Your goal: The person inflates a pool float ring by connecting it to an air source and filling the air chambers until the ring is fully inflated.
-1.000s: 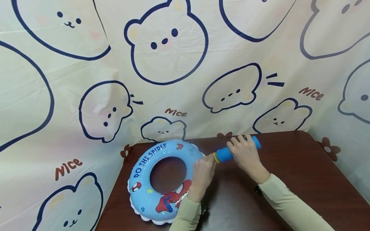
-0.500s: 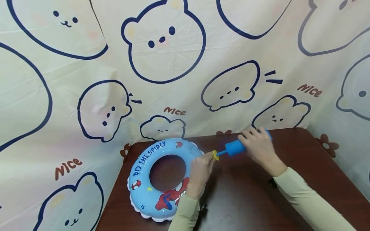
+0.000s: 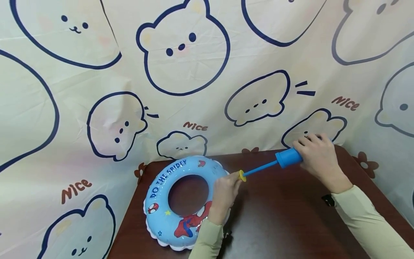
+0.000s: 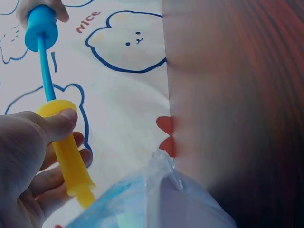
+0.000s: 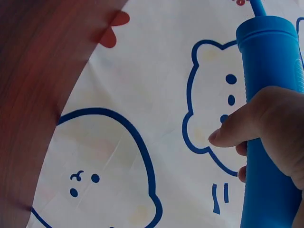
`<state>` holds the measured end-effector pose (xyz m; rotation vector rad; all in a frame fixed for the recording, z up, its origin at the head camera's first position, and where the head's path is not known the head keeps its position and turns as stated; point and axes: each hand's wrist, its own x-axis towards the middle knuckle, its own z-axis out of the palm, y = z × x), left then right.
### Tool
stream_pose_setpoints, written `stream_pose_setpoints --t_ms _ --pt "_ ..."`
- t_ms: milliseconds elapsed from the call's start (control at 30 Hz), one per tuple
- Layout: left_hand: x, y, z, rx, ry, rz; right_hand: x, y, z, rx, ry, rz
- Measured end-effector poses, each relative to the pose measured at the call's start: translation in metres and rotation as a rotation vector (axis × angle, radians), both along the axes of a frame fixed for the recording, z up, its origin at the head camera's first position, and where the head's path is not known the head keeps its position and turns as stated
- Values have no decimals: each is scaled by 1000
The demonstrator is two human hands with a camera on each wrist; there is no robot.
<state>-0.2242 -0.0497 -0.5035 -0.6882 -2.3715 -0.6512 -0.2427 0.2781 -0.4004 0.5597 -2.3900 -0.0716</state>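
Observation:
A blue and yellow hand air pump is held tilted above the table, its thin blue rod drawn far out. My right hand grips the thick blue barrel. With thumb and fingers, my left hand holds the yellow end piece. The tip of that piece points down at the inflated light-blue swim ring, which has a red cartoon figure and lettering. Whether the tip sits in a valve cannot be told. In the head view, my left hand covers the ring's right side.
The dark brown wooden table lies under the ring and both hands. Behind it and at the sides hangs a pale cloth printed with cartoon bears, close to the table's back edge.
My right hand has moved right and slightly up with the blue barrel, and the rod between barrel and yellow piece has lengthened. The left hand and the ring have stayed nearly in place.

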Motion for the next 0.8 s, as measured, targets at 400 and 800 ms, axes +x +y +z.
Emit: stream_pose_setpoints --t_ms 400,800 --pt "2 4 4 -18 77 -15 2 -35 -5 67 98 12" --pt "-1 1 0 20 72 -14 3 -80 -22 73 72 23"
